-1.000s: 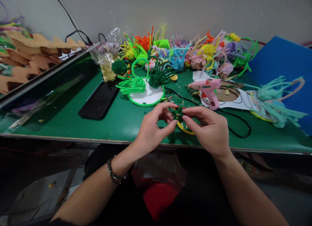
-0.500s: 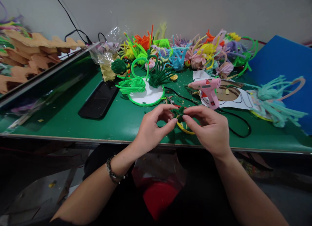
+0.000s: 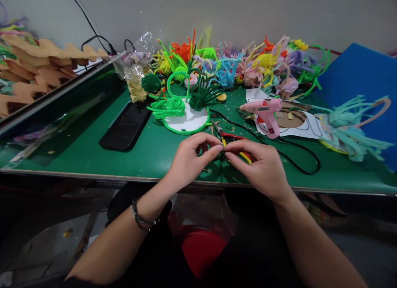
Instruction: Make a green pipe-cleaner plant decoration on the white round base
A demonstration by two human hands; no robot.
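My left hand (image 3: 190, 160) and my right hand (image 3: 259, 167) meet over the green table's front edge (image 3: 93, 177), both pinching a small dark green pipe-cleaner piece (image 3: 222, 156) that their fingertips mostly hide. Just behind my fingers lie pliers with red and yellow handles (image 3: 240, 154). A white disc ringed in bright green (image 3: 187, 121), with green pipe-cleaner tufts on it, sits a little further back.
A pink glue gun (image 3: 265, 112) stands on white paper at the right, its black cord (image 3: 302, 159) looping forward. A black phone (image 3: 125, 128) lies at the left. Colourful pipe-cleaner flowers (image 3: 235, 66) line the back, a blue board (image 3: 359, 79) sits far right, and brown cardboard shapes (image 3: 34, 70) far left.
Both hands have dropped lower and closer to the table with the green piece, which is now more hidden between my fingertips. The pliers behind them have come into view.
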